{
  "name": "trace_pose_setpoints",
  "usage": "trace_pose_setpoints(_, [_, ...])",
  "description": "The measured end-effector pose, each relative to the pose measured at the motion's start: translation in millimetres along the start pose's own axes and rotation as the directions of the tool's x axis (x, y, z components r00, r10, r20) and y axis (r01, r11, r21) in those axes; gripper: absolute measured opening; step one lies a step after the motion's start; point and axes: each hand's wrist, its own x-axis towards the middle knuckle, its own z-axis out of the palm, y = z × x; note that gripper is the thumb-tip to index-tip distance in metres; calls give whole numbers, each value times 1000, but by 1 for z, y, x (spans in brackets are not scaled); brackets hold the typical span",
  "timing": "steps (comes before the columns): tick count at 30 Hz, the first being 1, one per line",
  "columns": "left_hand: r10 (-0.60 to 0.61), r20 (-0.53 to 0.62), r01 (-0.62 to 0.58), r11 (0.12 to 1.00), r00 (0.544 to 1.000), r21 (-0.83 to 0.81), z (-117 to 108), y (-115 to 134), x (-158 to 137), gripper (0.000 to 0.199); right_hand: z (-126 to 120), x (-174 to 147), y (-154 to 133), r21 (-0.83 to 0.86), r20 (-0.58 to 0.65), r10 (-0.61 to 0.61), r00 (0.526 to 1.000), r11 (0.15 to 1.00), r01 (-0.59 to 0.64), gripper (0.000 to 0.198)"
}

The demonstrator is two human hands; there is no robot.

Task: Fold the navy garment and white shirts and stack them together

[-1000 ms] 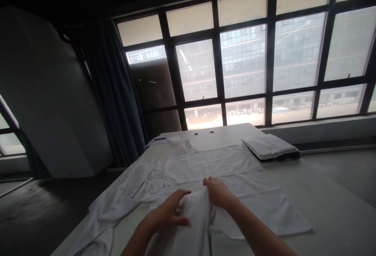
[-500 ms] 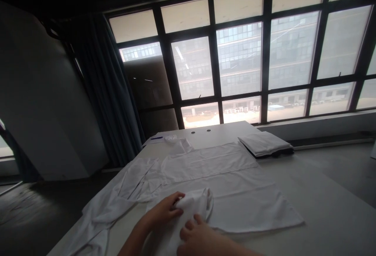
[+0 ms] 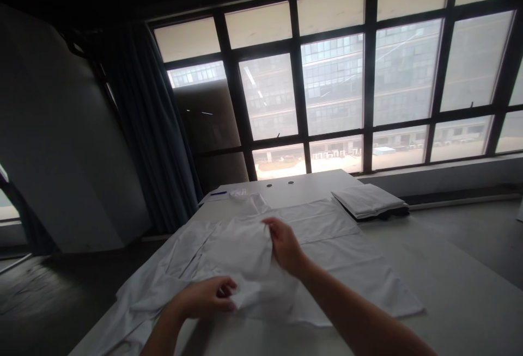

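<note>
A white garment (image 3: pixel 343 269) lies spread flat over a long white table (image 3: pixel 449 312). My right hand (image 3: pixel 285 245) pinches a fold of it and holds that part lifted above the table, near the middle. My left hand (image 3: pixel 204 297) grips the lower edge of the same raised piece, close to the near-left side. The lifted cloth (image 3: pixel 241 252) hangs between both hands. A sleeve (image 3: pixel 139 301) trails off the table's left edge.
A folded stack of white cloth over something dark (image 3: pixel 370 201) rests at the far right of the table. A blue pen (image 3: pixel 218 193) and a small crumpled white item (image 3: pixel 241 194) lie at the far end. Large windows and a dark curtain stand beyond.
Both hands had been pressing a bunched part of the garment low on the table. Now my right hand has risen and moved away from me, lifting the cloth, while my left holds its lower edge.
</note>
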Motion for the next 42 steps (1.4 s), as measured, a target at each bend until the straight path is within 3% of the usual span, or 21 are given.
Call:
trace_pose_setpoints(3, [-20,90,21,1000,996,-10,5,1,2,70,-35,58,23,-80,-180,149,972,983,-166,50])
trace_pose_setpoints(5, [-23,78,21,999,997,27,8,2,3,69,-58,72,44,-155,-263,242,934,945,-289,56])
trace_pose_setpoints(7, [-5,55,1,997,998,77,10,2,4,65,-71,63,63,-242,-300,304,904,893,-380,58])
trace_pose_setpoints(9, [8,43,-13,994,999,106,12,2,6,60,-72,35,79,-333,-277,327,904,849,-409,58])
trace_pose_setpoints(14, [-4,-73,16,985,997,171,24,-2,13,40,-46,-58,96,-510,0,322,947,814,-277,30])
trace_pose_setpoints(17, [-4,-190,40,982,982,185,37,-8,12,40,-35,-96,96,-653,215,234,948,757,-39,25])
trace_pose_setpoints(19, [-7,-249,54,982,968,183,44,-13,7,40,-31,-110,93,-676,284,190,940,735,55,27])
trace_pose_setpoints(25, [-67,-273,108,985,960,135,56,-25,-16,48,-29,-126,88,-458,347,102,932,886,73,28])
trace_pose_setpoints(30, [-138,-275,146,989,952,9,52,-29,-22,52,-31,-134,91,-313,511,-13,860,928,200,45])
trace_pose_setpoints(34, [-144,-272,124,988,951,-91,42,-33,-27,56,-37,-131,81,-233,572,-102,814,931,280,45])
trace_pose_setpoints(39, [-137,-217,110,985,967,-131,32,-52,-37,55,-44,-131,71,-249,529,-16,849,953,173,37])
trace_pose_setpoints(42, [-124,-166,105,988,978,-116,30,-65,-40,55,-45,-136,74,-253,514,57,856,964,87,42])
